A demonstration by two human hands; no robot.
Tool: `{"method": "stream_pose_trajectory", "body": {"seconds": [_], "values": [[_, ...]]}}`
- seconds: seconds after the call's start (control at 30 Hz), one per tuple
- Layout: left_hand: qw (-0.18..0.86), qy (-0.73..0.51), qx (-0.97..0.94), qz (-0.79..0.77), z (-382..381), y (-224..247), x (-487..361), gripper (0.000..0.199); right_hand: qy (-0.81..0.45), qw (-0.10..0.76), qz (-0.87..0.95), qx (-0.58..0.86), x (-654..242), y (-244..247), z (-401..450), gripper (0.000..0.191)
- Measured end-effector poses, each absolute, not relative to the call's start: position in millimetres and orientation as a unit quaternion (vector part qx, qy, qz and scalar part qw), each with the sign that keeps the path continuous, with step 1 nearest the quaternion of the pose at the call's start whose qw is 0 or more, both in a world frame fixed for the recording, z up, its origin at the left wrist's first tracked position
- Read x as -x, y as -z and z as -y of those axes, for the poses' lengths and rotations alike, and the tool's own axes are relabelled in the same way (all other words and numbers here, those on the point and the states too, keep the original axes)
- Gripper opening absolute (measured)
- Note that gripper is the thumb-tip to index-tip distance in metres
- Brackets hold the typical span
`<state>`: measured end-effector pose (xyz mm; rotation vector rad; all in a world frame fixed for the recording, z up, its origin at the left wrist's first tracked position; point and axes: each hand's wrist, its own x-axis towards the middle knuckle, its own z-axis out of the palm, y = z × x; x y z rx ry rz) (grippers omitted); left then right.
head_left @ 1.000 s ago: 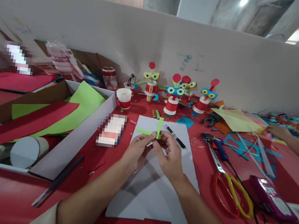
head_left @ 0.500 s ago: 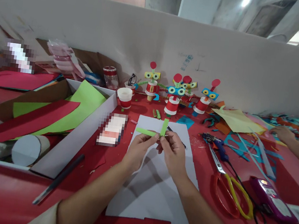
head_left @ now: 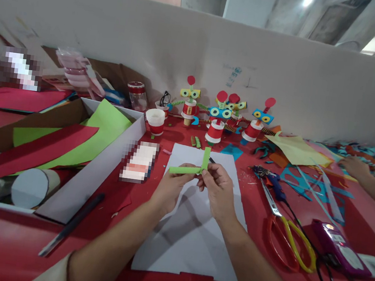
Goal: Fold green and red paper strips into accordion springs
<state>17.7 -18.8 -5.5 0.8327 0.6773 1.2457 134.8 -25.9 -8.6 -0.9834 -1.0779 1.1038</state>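
Note:
Two light green paper strips (head_left: 183, 170) meet at a corner between my hands, one pointing left and the other upward, in a rough L. My left hand (head_left: 171, 188) pinches the strips from the left, thumb close to where they join. From the right, my right hand (head_left: 217, 188) grips the same corner between thumb and fingers. Both hands hover over a white sheet of board (head_left: 190, 247) on the red table. A dark pen, partly hidden, lies on the board behind my right hand.
Left stands a box (head_left: 101, 168) of coloured paper, with a pen (head_left: 72, 224) beside it. Paper-cup figures (head_left: 215, 130) line the back. Right lie scissors (head_left: 282, 231), a blue glue gun (head_left: 274, 184) and a purple device (head_left: 341, 248). Another person's hand (head_left: 355, 167) is at far right.
The left-pointing strip has tilted, now sloping slightly down to the left and showing a different side. Both hands keep their hold at the corner, with small finger shifts.

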Motion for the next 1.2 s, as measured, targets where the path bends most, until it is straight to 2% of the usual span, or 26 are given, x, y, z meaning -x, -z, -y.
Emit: {"method": "stream_pose_trajectory", "body": {"seconds": [0.2,0.4,0.7,0.97,1.2], "values": [[0.689,-0.547,-0.367,-0.301,20,4,-19,0.011,-0.463,0.604,0.484,0.432,-133,8,27,0.013],[0.710,-0.527,-0.357,-0.302,19,8,-18,0.022,-0.464,0.606,0.487,0.424,-130,8,30,0.018],[0.725,-0.531,-0.331,-0.287,21,3,-18,0.018,-0.429,0.602,0.515,0.433,-131,11,33,0.017],[0.707,-0.553,-0.318,-0.306,21,1,-19,0.024,-0.396,0.613,0.540,0.419,-129,13,35,0.013],[0.657,-0.591,-0.336,-0.327,22,10,-23,0.017,-0.291,0.586,0.619,0.434,-129,14,38,0.030]]}}
